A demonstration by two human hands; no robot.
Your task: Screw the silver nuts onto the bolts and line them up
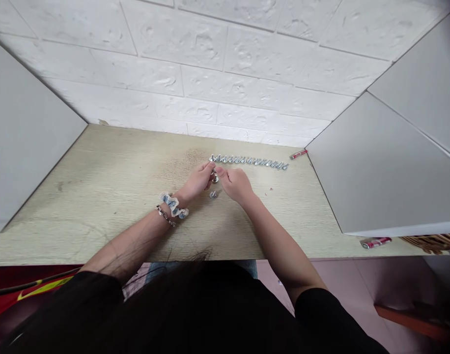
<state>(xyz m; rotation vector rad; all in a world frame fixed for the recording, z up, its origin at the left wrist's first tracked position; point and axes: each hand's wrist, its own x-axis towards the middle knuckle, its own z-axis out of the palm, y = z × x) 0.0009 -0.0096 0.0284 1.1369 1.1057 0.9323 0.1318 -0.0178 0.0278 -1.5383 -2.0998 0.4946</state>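
Note:
My left hand (pixel 200 180) is closed in a pinch, with a small silver flanged screw (pixel 215 179) at its fingertips. Close against it from the right, my right hand (pixel 235 184) is curled, its thumb tip by the same screw; whatever its fingers hold is hidden. Just below the hands, one more flanged screw (pixel 213 194) rests on the wooden tabletop (pixel 129 167). Beyond the fingertips, a row of several similar screws (pixel 249 161) runs to the right, most standing with stems up.
A white brick-pattern wall (pixel 225 73) closes off the back. Grey panels stand at the left (pixel 26 137) and right (pixel 387 162). One red battery (pixel 298 154) lies near the right back corner, another (pixel 377 242) by the front edge beside brown strands (pixel 431 242).

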